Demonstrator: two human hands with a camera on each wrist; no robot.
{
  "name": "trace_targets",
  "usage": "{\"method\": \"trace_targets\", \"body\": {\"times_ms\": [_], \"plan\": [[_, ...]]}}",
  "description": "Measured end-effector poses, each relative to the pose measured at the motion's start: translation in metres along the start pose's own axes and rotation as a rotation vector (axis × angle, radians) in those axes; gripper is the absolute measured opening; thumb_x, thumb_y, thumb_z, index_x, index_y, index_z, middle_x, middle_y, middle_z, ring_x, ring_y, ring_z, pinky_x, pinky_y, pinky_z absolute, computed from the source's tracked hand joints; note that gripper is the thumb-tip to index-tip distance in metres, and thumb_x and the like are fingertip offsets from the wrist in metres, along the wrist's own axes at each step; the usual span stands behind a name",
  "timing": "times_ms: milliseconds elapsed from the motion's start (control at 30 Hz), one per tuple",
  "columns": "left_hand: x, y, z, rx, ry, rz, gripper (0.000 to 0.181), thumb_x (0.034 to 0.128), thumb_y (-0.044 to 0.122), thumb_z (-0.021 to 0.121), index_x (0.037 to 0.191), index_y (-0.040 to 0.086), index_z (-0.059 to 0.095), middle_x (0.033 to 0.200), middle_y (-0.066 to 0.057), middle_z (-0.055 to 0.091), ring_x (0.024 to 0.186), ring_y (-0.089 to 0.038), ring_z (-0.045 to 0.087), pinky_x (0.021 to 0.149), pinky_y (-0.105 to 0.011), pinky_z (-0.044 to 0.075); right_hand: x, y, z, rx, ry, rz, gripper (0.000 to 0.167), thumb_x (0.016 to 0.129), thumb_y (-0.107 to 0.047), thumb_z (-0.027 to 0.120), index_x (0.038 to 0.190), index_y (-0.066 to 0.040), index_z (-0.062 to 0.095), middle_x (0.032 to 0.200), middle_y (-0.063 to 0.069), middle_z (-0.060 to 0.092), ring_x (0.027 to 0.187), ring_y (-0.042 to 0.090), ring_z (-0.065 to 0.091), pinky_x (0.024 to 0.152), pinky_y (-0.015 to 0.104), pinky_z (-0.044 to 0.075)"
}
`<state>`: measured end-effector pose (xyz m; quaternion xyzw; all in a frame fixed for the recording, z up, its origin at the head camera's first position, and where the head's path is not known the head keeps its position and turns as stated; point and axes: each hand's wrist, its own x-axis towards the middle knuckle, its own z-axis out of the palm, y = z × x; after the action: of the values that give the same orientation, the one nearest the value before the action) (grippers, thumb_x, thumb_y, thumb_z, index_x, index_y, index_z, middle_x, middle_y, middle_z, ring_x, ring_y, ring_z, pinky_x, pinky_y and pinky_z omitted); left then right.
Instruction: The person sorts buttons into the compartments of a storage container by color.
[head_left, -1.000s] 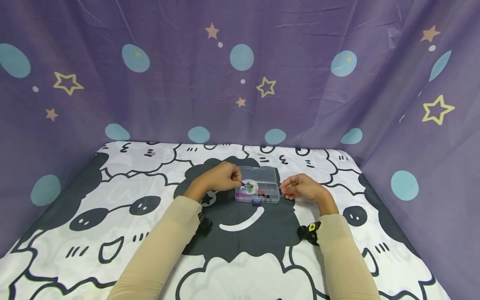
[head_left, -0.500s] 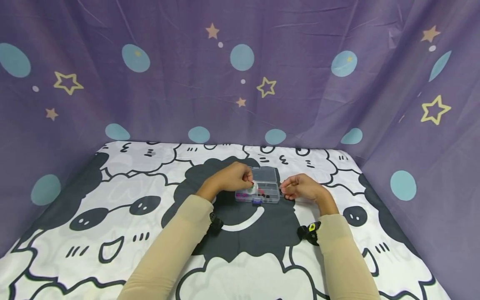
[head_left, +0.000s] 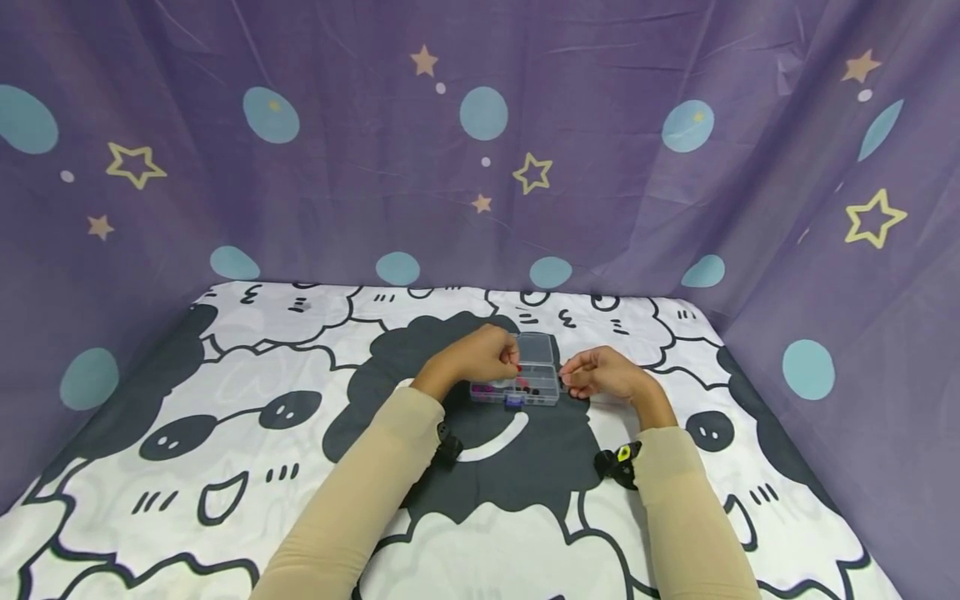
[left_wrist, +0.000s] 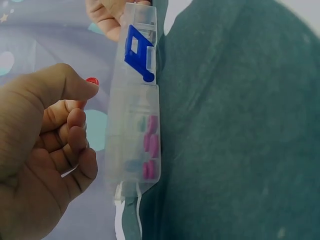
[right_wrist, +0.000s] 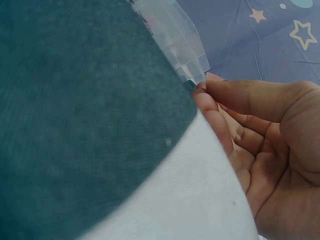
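A clear plastic compartment box (head_left: 547, 387) lies in the middle of the cloth, its lid (head_left: 536, 348) raised at the far side. My left hand (head_left: 486, 354) hovers over the box, pinching a small red button (left_wrist: 92, 80) between thumb and forefinger. Magenta button-like pieces (left_wrist: 152, 145) fill compartments on the left; red and black pieces (head_left: 530, 391) lie farther right. The left hand hides part of the box in the head view. At the right end, my right hand (head_left: 606, 372) holds the box's edge between thumb and fingertips.
Beneath everything spreads a cloth (head_left: 480, 550) printed with sheep faces. A blue clasp (left_wrist: 139, 52) hangs on the box's near side. Behind the table a purple curtain (head_left: 600, 217) forms a wall and continues along both sides.
My left hand has moved rightward across the box, from its left edge to above the middle, with the red button coming into sight at its fingertips. The right hand stays at the box's right end.
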<state>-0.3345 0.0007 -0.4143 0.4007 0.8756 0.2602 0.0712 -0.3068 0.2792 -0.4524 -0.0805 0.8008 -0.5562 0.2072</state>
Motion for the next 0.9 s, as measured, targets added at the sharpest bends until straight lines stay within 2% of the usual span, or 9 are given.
{"method": "trace_targets", "body": {"times_ms": [333,467,667,900], "plan": [[0.004,-0.001,0.004,0.054,0.046,-0.01,0.009,0.0881,0.006,0.069,0.082,0.011,0.073,0.079,0.003,0.066,0.074,-0.009,0.057,0.073,-0.027,0.05,0.0,0.0,0.001,-0.001,0.004,-0.001,0.017,0.097,-0.003,0.068,0.111,0.007,0.07,0.084,0.007,0.072,0.073,0.016,0.068,0.07,0.031,0.059],[0.003,-0.001,0.002,0.068,0.042,-0.013,0.008,0.09,0.007,0.068,0.085,0.011,0.074,0.081,0.003,0.068,0.075,-0.01,0.06,0.074,-0.028,0.052,0.001,0.0,0.001,-0.001,0.002,0.003,0.018,0.097,-0.003,0.068,0.111,0.007,0.07,0.084,0.006,0.072,0.074,0.016,0.068,0.07,0.031,0.059],[-0.003,-0.003,-0.003,0.049,0.044,-0.038,0.01,0.0907,0.006,0.069,0.085,0.012,0.073,0.08,0.003,0.067,0.074,-0.011,0.059,0.074,-0.029,0.052,0.001,0.0,0.0,-0.017,-0.008,-0.011,0.021,0.097,-0.004,0.068,0.113,0.009,0.068,0.084,0.006,0.072,0.074,0.015,0.068,0.071,0.03,0.059],[-0.015,-0.01,-0.01,0.038,0.043,-0.027,0.013,0.0924,0.007,0.066,0.081,0.012,0.07,0.073,0.003,0.061,0.066,-0.01,0.052,0.07,-0.029,0.047,0.0,0.001,0.0,0.002,-0.012,-0.007,0.021,0.097,-0.003,0.068,0.113,0.011,0.067,0.084,0.006,0.072,0.074,0.015,0.068,0.07,0.03,0.059]]}}
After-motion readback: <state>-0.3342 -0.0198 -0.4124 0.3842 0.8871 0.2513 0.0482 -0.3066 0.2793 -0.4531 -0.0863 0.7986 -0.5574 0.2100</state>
